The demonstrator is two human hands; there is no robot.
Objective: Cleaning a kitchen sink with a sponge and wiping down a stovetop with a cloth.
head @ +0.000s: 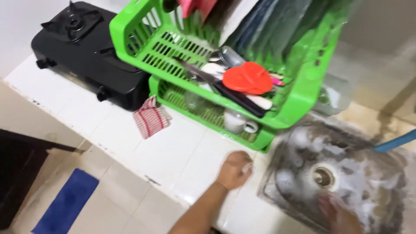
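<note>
Soapy, foam-covered metal sink basin (368, 173) with a round steel drain (324, 177) sits sunk into a white tiled counter (143, 147), at the lower right of the view. The right hand (340, 214) lies down inside the basin, just below the drain, blurred under the suds; whether its fingers are spread or curled around anything cannot be told. The left hand (234, 169) rests on the counter just left of the sink's rim, curled into a loose fist, with something pale barely showing between its fingers. Close behind the left hand stands a bright green plastic dish rack (299, 104) holding a white mug (237, 121) and a red round lid (248, 78). A red-checked cloth (150, 117) lies further left, beside a black gas stove (82, 47).
</note>
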